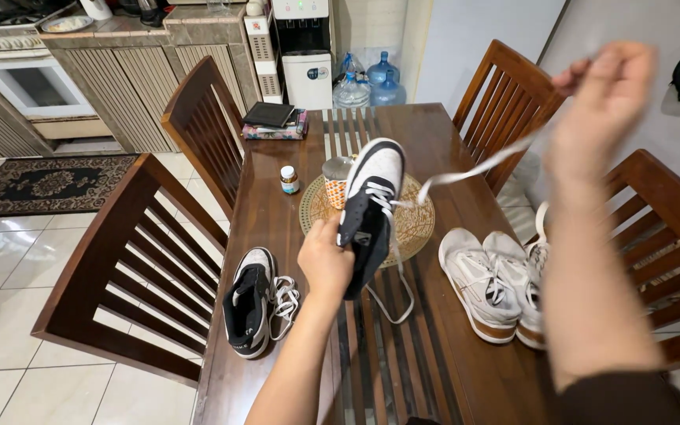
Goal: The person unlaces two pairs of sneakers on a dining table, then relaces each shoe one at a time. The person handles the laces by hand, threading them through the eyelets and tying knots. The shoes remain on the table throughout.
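Left hand: the left hand (326, 264) is closed around the heel end of a black-and-white shoe (368, 208), holding it up off the tabletop (442, 370) with the toe pointing away, over the middle of the table.
Right hand: the right hand (601, 102) is raised high toward the right edge, fingers pinched on the end of a white lace (474, 169); it is blurred, so the exact pinch is hard to read.
Lace: it runs taut from the shoe's eyelets up to the right hand, and a slack loop hangs below the shoe, near the tabletop.
Grip advice: a firm hold on the heel seems best, so the shoe does not twist as the lace is drawn.
Pull advice: drawing in line with the eyelet, not across it, should keep the lace from snagging.
Slack: the hanging loop could catch on the table slats; it looks wise to watch it.
Other shoe: the matching shoe (249, 303) lies near the left edge with its laces loose beside it.
White pair: white sneakers (493, 287) sit near the right edge, close under the right forearm.
Centre: a round mat (415, 224), a cup (338, 179) and a small bottle (289, 179) sit beyond the held shoe.
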